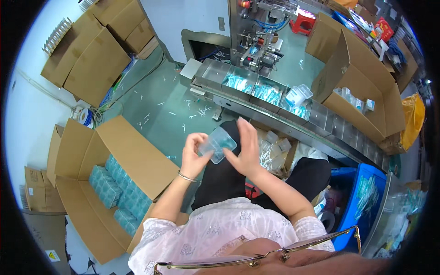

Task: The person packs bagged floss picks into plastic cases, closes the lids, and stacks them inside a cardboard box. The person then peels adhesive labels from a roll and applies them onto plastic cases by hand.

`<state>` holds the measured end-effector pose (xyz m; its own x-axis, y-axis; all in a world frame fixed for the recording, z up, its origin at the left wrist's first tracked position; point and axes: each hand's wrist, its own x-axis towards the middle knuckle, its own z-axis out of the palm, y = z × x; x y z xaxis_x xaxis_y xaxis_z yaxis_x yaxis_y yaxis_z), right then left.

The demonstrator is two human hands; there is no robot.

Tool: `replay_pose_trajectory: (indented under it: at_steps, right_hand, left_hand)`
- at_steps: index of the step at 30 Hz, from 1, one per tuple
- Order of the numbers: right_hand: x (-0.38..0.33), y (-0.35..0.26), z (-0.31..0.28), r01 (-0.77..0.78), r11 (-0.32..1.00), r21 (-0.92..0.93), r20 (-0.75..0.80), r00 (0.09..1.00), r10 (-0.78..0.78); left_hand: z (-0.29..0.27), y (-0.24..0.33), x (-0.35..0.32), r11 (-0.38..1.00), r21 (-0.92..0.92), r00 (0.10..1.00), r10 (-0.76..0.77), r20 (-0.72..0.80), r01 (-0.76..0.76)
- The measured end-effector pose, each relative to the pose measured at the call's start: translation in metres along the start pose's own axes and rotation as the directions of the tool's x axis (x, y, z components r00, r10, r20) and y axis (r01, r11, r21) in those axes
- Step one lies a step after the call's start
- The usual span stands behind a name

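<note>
Left hand (194, 149) pinches clear box (221, 143) by its left edge over the thigh (219, 178); right hand (246, 149) spread, thumb at box, probably steadying it; picks (268, 93) sit in metal trough (213, 72) ahead, presumably for easy reach

we have left: carton (137, 158) with stacked boxes (120, 190) in it | before us: trough (337, 129) with packets (268, 94) in its compartments, a case (298, 95) on top | beyond it, right: second carton (373, 82) with small cases (355, 99) inside | between our left hand (195, 149) and right hand (246, 149): container (218, 143) | right of our right knee (314, 172): bin (352, 199)
</note>
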<state>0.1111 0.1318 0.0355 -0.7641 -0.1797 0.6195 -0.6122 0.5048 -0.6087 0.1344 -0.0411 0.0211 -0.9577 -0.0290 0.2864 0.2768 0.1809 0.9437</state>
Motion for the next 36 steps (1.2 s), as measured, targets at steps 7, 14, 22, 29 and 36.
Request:
replay_pose_trajectory:
  at_steps: [7,14,22,29,36]
  right_hand:
    - [-0.013,-0.001,0.005,-0.42,0.817,0.395,0.429,0.871,0.241]
    - [-0.023,0.006,0.024,-0.095,0.962,0.257,0.459,0.888,-0.034]
    - [-0.021,-0.008,0.051,0.08,0.996,0.048,0.47,0.878,-0.093]
    - [-0.078,0.154,-0.055,-0.153,0.942,-0.3,0.235,0.945,0.228]
    - [-0.091,0.22,-0.12,-0.32,0.721,-0.614,0.142,0.854,0.5]
  left_hand:
    - [-0.02,0.043,0.017,0.761,0.573,0.831,-0.081,0.55,-0.305]
    - [-0.023,0.027,0.018,0.739,0.66,0.852,-0.255,0.457,-0.133]
    - [-0.062,-0.028,-0.018,0.936,0.338,0.911,-0.221,0.349,0.098]
    - [-0.271,-0.015,-0.14,0.554,0.624,0.752,-0.007,-0.659,0.552]
    - [-0.419,-0.089,-0.306,0.026,0.722,0.684,-0.347,-0.642,0.691]
